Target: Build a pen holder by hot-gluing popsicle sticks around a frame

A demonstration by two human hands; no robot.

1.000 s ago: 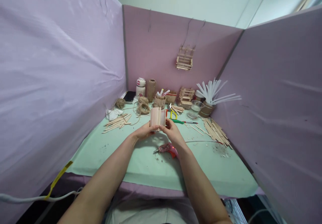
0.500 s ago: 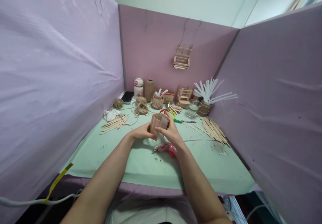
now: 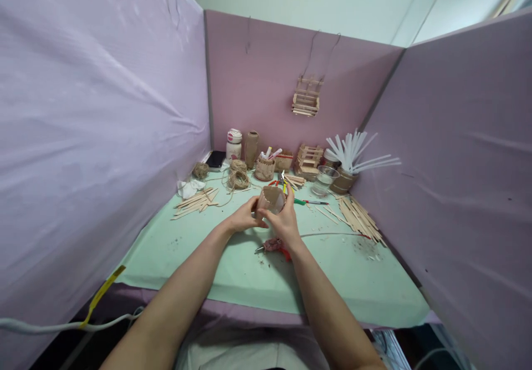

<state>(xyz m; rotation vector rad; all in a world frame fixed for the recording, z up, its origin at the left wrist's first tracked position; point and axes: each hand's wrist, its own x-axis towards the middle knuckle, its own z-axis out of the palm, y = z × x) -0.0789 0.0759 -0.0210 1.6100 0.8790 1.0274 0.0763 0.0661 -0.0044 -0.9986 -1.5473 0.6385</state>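
Observation:
Between both hands is a cup faced with wooden craft sticks, its open top leaning towards me so that part of the inside shows. My left hand is wrapped round the cup's left side. The fingers of my right hand close on its right side, thumb across the front. Under my right wrist lies a pink glue gun, nozzle to the left and partly covered by my forearm. Pliers or cutters with coloured handles lie just behind the cup, partly hidden by it.
Loose craft sticks lie at the right, more sticks at the left. Along the back stand twine, a pen cup, a clear plastic cup and a pot of white glue sticks. Fabric walls surround the table.
The cup has turned and tipped towards me, showing more of its inside. Both hands have shifted with it and stay around it. The whole view has moved slightly.

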